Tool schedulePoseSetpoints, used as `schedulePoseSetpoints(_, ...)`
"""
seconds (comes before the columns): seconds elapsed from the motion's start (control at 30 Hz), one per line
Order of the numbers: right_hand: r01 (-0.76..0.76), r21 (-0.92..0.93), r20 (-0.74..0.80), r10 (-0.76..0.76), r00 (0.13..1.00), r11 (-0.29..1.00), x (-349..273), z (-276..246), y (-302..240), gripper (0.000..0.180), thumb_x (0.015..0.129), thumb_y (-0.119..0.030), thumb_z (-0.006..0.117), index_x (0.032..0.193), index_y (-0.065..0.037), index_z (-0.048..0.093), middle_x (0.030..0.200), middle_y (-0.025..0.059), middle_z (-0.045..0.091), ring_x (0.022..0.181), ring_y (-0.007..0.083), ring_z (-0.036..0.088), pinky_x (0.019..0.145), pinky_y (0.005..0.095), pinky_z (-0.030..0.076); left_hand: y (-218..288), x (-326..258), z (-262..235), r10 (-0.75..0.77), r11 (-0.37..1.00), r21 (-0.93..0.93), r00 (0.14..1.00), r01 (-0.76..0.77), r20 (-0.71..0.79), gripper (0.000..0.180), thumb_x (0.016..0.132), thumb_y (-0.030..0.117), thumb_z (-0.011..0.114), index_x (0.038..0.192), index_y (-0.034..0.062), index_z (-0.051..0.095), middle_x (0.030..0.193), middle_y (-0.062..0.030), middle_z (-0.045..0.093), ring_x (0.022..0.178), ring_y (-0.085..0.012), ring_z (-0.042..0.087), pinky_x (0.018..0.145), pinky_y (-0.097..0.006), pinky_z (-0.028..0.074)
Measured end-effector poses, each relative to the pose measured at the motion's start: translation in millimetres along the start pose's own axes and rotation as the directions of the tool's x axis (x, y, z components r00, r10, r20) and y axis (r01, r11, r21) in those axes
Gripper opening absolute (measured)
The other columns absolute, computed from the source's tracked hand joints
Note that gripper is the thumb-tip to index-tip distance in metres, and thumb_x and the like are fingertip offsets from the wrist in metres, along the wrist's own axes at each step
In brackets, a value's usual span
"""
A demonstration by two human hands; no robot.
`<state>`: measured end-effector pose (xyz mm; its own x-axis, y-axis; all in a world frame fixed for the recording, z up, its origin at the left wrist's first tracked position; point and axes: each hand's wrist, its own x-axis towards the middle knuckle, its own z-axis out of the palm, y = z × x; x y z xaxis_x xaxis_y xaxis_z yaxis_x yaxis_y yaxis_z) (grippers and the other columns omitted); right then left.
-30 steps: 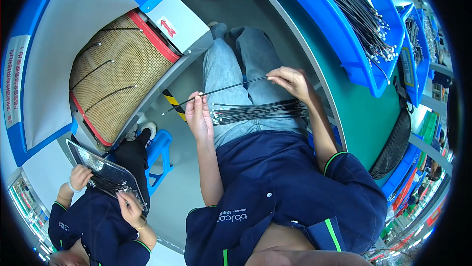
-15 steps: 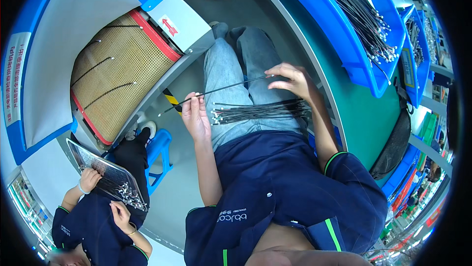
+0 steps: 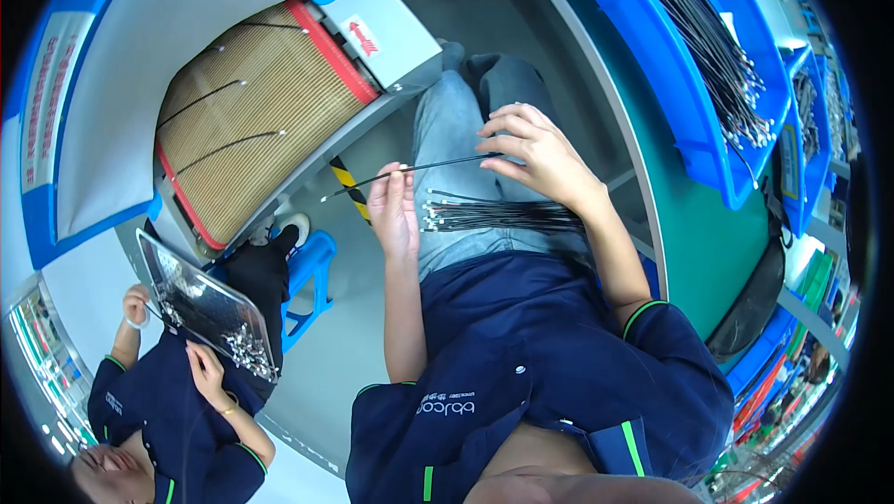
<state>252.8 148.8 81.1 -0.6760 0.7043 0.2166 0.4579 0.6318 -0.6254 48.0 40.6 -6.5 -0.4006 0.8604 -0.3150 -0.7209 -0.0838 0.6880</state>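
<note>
A thin black cable (image 3: 445,164) with small pale connectors is stretched in front of me, slightly tilted. My left hand (image 3: 395,211) pinches it between thumb and fingertips, and its left end sticks out past the fingers. At the cable's right part, my right hand (image 3: 540,152) has its thumb and fingers closed round it; they hide that end. Across my lap lies a bundle of similar black cables (image 3: 507,215), white connectors to the left. The right forearm covers the bundle's right end.
At left is a machine with a mesh conveyor belt (image 3: 251,103) carrying several cables. A blue bin (image 3: 684,122) full of cables stands on the green bench (image 3: 689,252) at right. Lower left, another person (image 3: 177,411) holds a clear tray (image 3: 200,294) near a blue stool (image 3: 310,271).
My right hand has slid left along the cable, closer to my left hand, its fingers now over it. The view has shifted slightly. The other person's hands moved on the tray.
</note>
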Motion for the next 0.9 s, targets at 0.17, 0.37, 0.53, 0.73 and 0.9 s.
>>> schedulePoseSetpoints(0.17,0.027,-0.040,0.057,-0.024,0.998,0.999,15,8,-10,0.016,0.070,-0.017,0.074,0.082,-0.006,0.068,0.096,0.0014,0.062,0.100,0.0220,0.054,0.091,0.0359,0.043,6,-2,7,-0.025,1.000,-0.007,0.999,0.025,-0.032,0.017,0.092,0.005,0.058,0.107,-0.0013,0.060,0.099,-0.0093,0.064,0.090,-0.0143,0.061,0.084,-0.024,0.051)
schedulePoseSetpoints(0.37,0.055,-0.050,0.079,-0.051,0.996,0.997,26,11,-11,0.013,0.070,-0.015,0.074,0.077,-0.006,0.068,0.092,0.0005,0.062,0.095,0.0204,0.055,0.090,0.0354,0.043,12,1,4,-0.039,0.999,-0.010,0.999,0.039,-0.001,0.024,0.092,0.005,0.057,0.116,-0.0015,0.056,0.102,-0.0095,0.063,0.094,-0.0147,0.061,0.084,-0.023,0.051)
schedulePoseSetpoints(0.53,-0.014,0.005,0.061,0.014,0.998,1.000,46,19,-15,0.012,0.071,-0.015,0.074,0.077,-0.005,0.068,0.091,0.0014,0.062,0.092,0.0208,0.055,0.088,0.0342,0.044,13,4,5,-0.073,0.986,0.146,0.997,0.075,-0.021,0.039,0.092,0.008,0.059,0.128,-0.0017,0.047,0.107,-0.0093,0.061,0.098,-0.0144,0.060,0.087,-0.024,0.050)
schedulePoseSetpoints(0.73,0.018,0.068,0.020,-0.019,1.000,0.998,105,48,-23,0.012,0.072,-0.014,0.074,0.078,-0.005,0.068,0.091,0.0042,0.062,0.092,0.0226,0.056,0.083,0.0342,0.046,-29,-5,-22,-0.289,0.783,0.615,0.930,0.094,0.225,0.032,0.087,0.003,0.062,0.118,0.0005,0.055,0.110,-0.0083,0.061,0.103,-0.0167,0.058,0.091,-0.030,0.046)
schedulePoseSetpoints(0.9,-0.007,0.099,-0.057,0.013,0.998,0.995,161,91,-22,0.010,0.073,-0.013,0.071,0.074,-0.003,0.068,0.088,0.0072,0.064,0.089,0.0264,0.059,0.083,0.0366,0.047,-28,-20,1,-0.292,0.301,0.896,0.863,-0.326,0.412,0.029,0.082,0.012,0.063,0.109,0.0018,0.061,0.108,-0.0155,0.060,0.104,-0.0326,0.056,0.093,-0.040,0.042)
